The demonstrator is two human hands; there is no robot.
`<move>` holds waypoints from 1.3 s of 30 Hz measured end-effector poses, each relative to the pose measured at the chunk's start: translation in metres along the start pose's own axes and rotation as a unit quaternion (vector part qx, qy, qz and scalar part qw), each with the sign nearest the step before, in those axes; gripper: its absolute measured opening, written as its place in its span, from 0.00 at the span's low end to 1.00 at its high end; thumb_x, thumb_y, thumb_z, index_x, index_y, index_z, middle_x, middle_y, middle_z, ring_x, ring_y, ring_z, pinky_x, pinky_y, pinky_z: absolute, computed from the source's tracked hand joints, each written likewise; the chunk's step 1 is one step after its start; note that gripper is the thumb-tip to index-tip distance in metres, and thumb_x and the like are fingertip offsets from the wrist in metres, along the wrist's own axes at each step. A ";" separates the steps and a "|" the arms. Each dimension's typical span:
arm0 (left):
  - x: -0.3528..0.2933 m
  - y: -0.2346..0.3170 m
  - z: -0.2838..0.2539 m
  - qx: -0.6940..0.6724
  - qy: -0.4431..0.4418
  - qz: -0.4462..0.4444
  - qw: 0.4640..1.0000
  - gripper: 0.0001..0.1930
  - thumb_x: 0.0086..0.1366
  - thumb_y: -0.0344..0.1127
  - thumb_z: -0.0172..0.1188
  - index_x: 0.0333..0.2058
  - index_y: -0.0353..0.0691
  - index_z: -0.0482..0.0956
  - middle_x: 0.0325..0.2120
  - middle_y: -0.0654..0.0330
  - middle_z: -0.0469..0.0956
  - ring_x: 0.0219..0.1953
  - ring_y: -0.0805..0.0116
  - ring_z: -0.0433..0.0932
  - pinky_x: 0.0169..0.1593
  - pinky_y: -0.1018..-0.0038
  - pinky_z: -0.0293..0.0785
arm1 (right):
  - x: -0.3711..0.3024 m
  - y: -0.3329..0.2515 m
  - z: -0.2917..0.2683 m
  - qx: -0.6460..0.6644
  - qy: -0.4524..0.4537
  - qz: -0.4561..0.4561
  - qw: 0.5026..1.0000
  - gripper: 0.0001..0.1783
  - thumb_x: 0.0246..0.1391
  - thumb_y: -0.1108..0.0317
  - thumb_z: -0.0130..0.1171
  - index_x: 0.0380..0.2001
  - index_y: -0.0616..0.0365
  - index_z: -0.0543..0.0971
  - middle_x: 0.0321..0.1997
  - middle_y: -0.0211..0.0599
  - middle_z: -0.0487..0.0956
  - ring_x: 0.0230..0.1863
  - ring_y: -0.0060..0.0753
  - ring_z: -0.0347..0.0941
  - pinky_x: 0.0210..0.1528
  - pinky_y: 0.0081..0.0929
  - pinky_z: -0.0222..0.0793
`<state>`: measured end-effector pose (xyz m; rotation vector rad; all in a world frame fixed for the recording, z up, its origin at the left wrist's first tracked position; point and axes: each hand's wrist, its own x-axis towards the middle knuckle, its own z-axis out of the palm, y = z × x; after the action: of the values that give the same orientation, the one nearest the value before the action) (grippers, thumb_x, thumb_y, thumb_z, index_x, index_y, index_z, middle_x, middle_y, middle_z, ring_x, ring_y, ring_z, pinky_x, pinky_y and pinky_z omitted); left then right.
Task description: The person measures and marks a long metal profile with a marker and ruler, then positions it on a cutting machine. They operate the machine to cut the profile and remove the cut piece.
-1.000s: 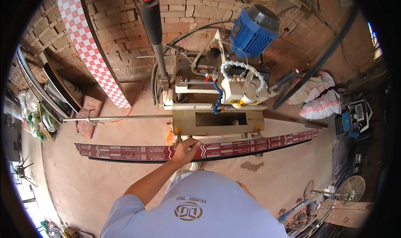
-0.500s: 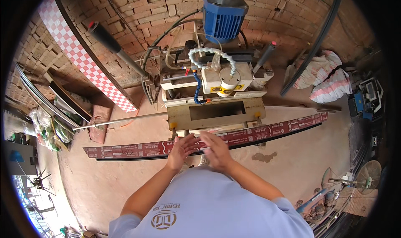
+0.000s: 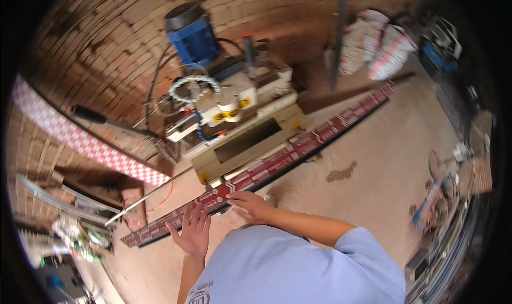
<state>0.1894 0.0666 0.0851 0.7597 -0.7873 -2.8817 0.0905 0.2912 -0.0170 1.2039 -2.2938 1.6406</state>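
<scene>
Beyond a pale blue shirt [image 3: 304,266], 2 bare hands: the left hand [image 3: 191,234] is spread, grasping nothing, fingertips over a long red strip [image 3: 269,167]; the right hand [image 3: 255,208] curls at the strip's near edge, its hold impossible to tell. The strip slants before a machine [image 3: 246,90] with 1 blue motor [image 3: 194,44]; behind rises a brick wall [image 3: 114,50].

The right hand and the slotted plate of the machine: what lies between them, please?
In the head view, the long red bar runs slantwise between the right hand and the slotted plate.
</scene>
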 end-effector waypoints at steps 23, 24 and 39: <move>-0.082 -0.188 -0.122 0.520 -0.348 -0.395 0.673 0.23 0.74 0.54 0.56 0.55 0.40 0.75 0.45 0.54 0.83 0.42 0.62 0.82 0.44 0.68 0.76 | -0.698 -0.230 0.364 0.027 0.214 0.852 0.478 0.30 0.58 0.40 0.60 0.41 0.59 0.87 0.46 0.55 0.85 0.49 0.57 0.82 0.51 0.48 0.77; -0.094 -0.203 -0.126 0.568 -0.359 -0.369 0.642 0.21 0.74 0.52 0.56 0.54 0.43 0.76 0.45 0.55 0.83 0.40 0.64 0.82 0.43 0.70 0.76 | -0.707 -0.233 0.372 0.005 0.274 0.824 0.497 0.27 0.57 0.43 0.60 0.40 0.58 0.87 0.46 0.55 0.85 0.47 0.57 0.82 0.50 0.48 0.77; -0.217 -0.476 -0.228 0.767 -0.626 -0.096 0.104 0.20 0.68 0.47 0.62 0.50 0.37 0.81 0.44 0.46 0.84 0.47 0.53 0.84 0.51 0.63 0.79 | -0.949 -0.426 0.373 -0.038 0.518 0.783 0.341 0.18 0.60 0.50 0.56 0.47 0.43 0.84 0.43 0.39 0.87 0.48 0.47 0.83 0.53 0.44 0.77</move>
<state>0.5218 0.4136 -0.2228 1.2740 1.8374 0.1445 1.1471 0.4493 -0.2992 -2.3003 -1.7726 1.2183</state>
